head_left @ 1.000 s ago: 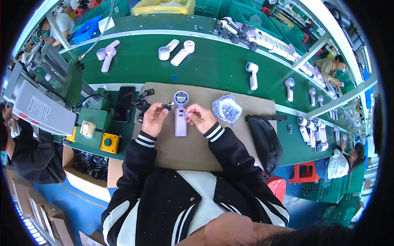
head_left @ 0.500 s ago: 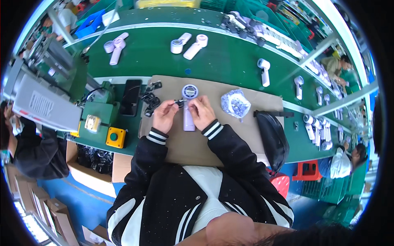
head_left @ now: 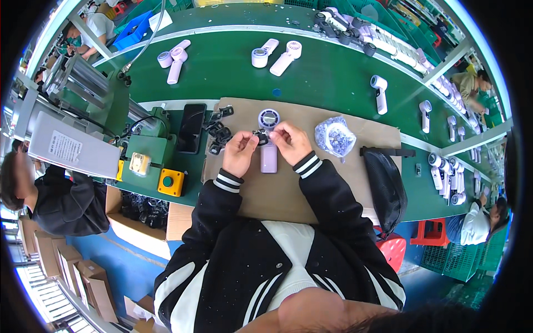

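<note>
A lavender handheld fan (head_left: 268, 160) lies in front of me on a brown cardboard sheet (head_left: 277, 194), its round grille away from me. Above its handle, my left hand (head_left: 240, 152) pinches a small black plastic part (head_left: 260, 136) between thumb and fingertips. Close by on the right, my right hand (head_left: 292, 145) has thumb and forefinger pressed together beside that part; whatever is between them is too small to make out. Several similar black parts (head_left: 218, 131) lie in a loose pile left of my left hand. A clear bag of small bluish pieces (head_left: 335, 137) sits right of my right hand.
A black phone (head_left: 191, 127) lies left of the pile, near a machine with a yellow button box (head_left: 171, 182). The black pouch (head_left: 384, 186) rests at right. Beyond the cardboard, more fans (head_left: 287, 58) lie on the green belt (head_left: 222, 55). Other people work at both sides.
The whole view has shifted, moving the scene rightward. The black part has turned to show more of its face. Both hands remain over the fan.
</note>
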The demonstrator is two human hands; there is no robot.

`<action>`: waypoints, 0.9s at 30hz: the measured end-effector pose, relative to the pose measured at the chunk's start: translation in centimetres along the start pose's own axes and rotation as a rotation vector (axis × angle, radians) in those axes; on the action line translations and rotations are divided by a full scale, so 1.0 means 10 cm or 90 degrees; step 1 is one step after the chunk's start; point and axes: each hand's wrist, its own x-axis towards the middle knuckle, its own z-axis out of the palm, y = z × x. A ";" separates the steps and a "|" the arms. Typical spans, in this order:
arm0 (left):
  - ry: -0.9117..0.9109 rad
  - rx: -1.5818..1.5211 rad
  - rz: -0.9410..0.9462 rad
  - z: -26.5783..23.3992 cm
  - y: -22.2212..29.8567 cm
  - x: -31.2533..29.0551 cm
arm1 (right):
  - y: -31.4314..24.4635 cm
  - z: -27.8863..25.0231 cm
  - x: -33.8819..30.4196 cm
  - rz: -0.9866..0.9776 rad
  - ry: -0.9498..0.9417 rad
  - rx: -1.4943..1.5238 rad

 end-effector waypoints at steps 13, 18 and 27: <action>0.046 0.536 0.144 0.14 0.07 0.05 | 0.13 -0.01 -0.09 0.119 -0.026 -0.156; 0.100 0.747 0.243 0.22 0.05 0.04 | 0.12 0.02 -0.13 0.130 -0.028 -0.221; -0.010 0.704 0.174 0.49 0.08 0.31 | 0.30 -0.10 -0.09 0.130 -0.022 -0.097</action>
